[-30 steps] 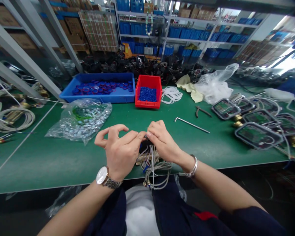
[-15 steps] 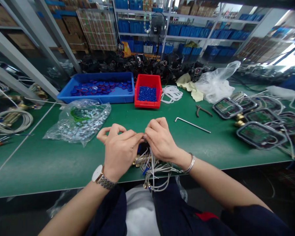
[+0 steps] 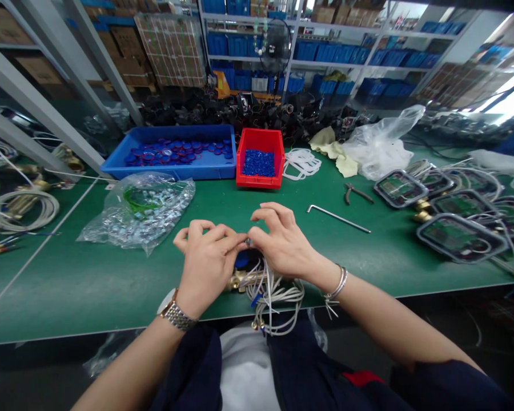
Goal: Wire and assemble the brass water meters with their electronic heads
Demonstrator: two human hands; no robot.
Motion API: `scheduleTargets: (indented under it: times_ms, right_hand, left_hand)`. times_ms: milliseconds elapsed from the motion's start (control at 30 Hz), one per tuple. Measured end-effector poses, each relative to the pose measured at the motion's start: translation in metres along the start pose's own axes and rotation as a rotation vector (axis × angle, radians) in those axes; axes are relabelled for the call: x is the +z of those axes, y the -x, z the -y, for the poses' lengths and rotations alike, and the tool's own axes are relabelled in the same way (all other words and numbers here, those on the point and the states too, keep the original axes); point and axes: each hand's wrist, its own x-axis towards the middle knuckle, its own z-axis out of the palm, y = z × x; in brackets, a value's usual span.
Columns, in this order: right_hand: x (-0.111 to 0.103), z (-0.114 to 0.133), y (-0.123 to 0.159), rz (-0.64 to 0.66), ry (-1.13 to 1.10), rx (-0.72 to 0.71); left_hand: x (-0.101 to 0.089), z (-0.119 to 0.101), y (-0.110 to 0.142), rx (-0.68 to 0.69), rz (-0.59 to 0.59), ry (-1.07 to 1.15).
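My left hand (image 3: 205, 264) and my right hand (image 3: 280, 240) meet fingertip to fingertip above the near edge of the green table (image 3: 89, 279). Both pinch one small grey part (image 3: 248, 242) between thumb and fingers; I cannot make out what it is. Under the hands lies a bundle of grey-white cables (image 3: 274, 297) with a brass fitting (image 3: 236, 281) and a blue piece, hanging partly over the table's edge. My left wrist carries a watch, my right wrist a silver bangle.
A clear bag of small metal parts (image 3: 141, 211) lies left of the hands. Behind are a blue tray of blue caps (image 3: 171, 153) and a red bin of blue pieces (image 3: 259, 162). A hex key (image 3: 338, 218), pliers (image 3: 357, 194) and framed circuit boards (image 3: 458, 234) lie right.
Both hands stay pinched together on the small part. My right fingers have spread slightly and the hands shifted a little away from me; the cable bundle shows more beneath them.
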Motion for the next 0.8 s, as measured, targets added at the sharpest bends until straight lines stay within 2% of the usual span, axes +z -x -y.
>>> scheduleTargets:
  times_ms: [67,200,400,433,567,667,733,800]
  right_hand:
    - [0.002,0.001,0.000,0.019,0.023,-0.011]
    - [0.003,0.001,0.001,0.126,-0.084,0.106]
    - [-0.002,-0.005,0.003,0.059,0.066,-0.094]
    - [-0.001,-0.003,0.003,0.067,0.046,-0.064]
    - [0.006,0.010,0.001,0.116,-0.168,0.220]
    - [0.002,0.012,0.002,0.127,-0.219,0.256]
    - [-0.006,0.004,0.004,0.110,-0.246,0.264]
    - [-0.014,-0.011,0.010,0.027,-0.286,0.323]
  left_hand:
    - [0.000,-0.003,0.001,-0.014,-0.005,-0.012]
    - [0.001,-0.009,0.004,-0.019,-0.059,-0.038]
    - [0.005,0.002,0.001,-0.015,0.011,0.028]
    - [0.007,0.002,0.001,-0.018,0.004,0.029]
    - [0.013,-0.009,0.008,-0.017,-0.113,-0.024]
    - [0.016,-0.011,0.015,-0.039,-0.159,-0.040]
    - [0.016,-0.003,0.018,-0.080,-0.090,0.020]
    - [0.018,0.008,0.021,-0.110,0.033,0.160]
